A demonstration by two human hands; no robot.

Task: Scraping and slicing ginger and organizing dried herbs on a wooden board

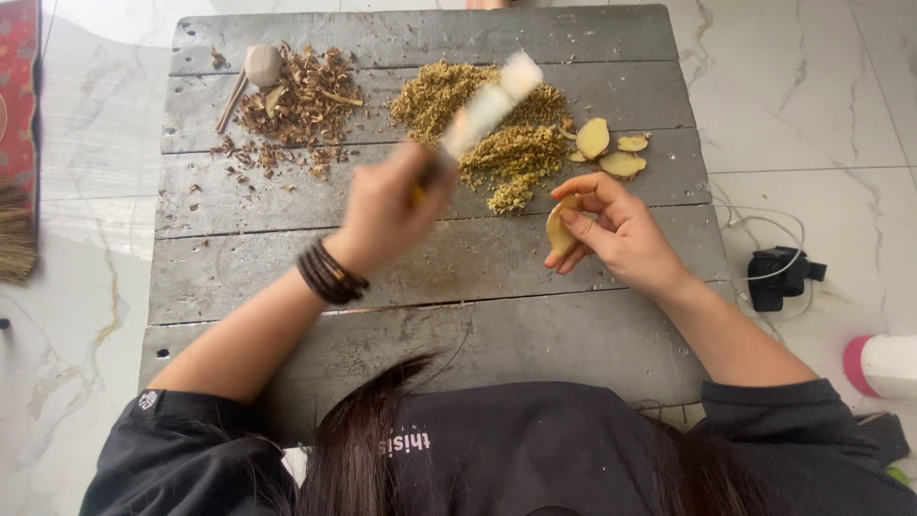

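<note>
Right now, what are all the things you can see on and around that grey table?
wooden table: one, grey planks, middle
brown pile: one, dried bark-like bits, table's far left
round stone: one, beige, beside the brown pile
yellow-green pile: one, crumbly, far middle
ginger slices: about three, pale yellow, right of that pile
black strap: one, with white cord, floor at right
left hand: holds a blurred knife, pale blade
right hand: fingers hold a ginger piece

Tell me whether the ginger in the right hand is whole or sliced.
Sliced. The right hand pinches one thin, flat ginger slice; three more cut slices lie on the grey board.
</note>
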